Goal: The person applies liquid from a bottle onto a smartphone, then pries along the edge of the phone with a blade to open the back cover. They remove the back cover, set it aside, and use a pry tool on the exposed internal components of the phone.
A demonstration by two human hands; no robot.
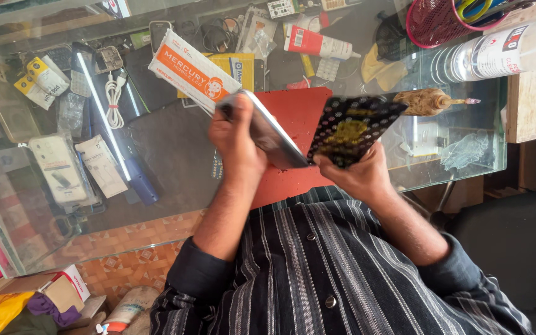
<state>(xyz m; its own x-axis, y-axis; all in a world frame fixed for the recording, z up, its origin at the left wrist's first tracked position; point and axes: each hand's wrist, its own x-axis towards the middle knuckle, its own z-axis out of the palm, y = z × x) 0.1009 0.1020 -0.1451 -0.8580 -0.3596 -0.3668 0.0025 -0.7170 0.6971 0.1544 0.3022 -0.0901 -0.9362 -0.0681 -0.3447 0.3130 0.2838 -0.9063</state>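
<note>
- The left hand (238,139) is seen closed around a flat grey slab, apparently a phone (271,133); the slab is held tilted, edge toward the camera, and is blurred.
- The right hand (356,174) is clamped on the lower corner of a black patterned cover (352,127) with a yellowish centre, thumb on top.
- The phone's lower end and the cover's lower corner are held close together, between the two hands; whether they touch cannot be told.
- Both items are held above a red mat (296,111) lying on a glass counter (175,155).
- A tube (314,43) and an orange-and-white box (193,71) are noted beyond the mat.
- A red mesh cup (432,28) is noted at the far right.
</note>
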